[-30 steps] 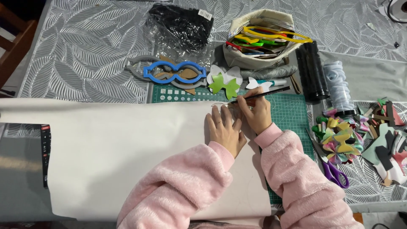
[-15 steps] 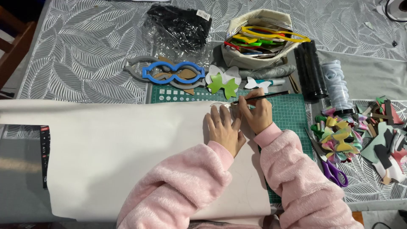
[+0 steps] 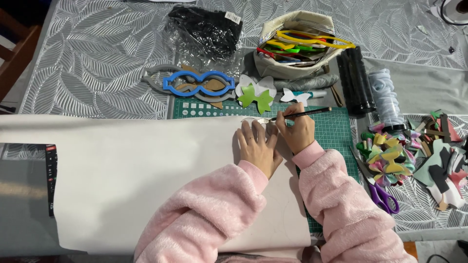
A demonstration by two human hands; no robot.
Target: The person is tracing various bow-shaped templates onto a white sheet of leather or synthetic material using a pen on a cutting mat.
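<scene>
My left hand lies flat, fingers spread, pressing a clear bow-shaped template onto a large cream sheet. Beside it, my right hand grips a dark pencil whose tip touches the template's edge. The sheet covers most of a green cutting mat. Both arms wear fluffy pink sleeves.
Blue and grey bow templates, green and white bow cut-outs, a black mesh bag, a cream pouch of coloured shapes, black cylinders, purple scissors and a heap of coloured bows lie around. A wooden chair stands left.
My right hand has shifted slightly along the template edge with the pencil. The left hand stays pressed in place.
</scene>
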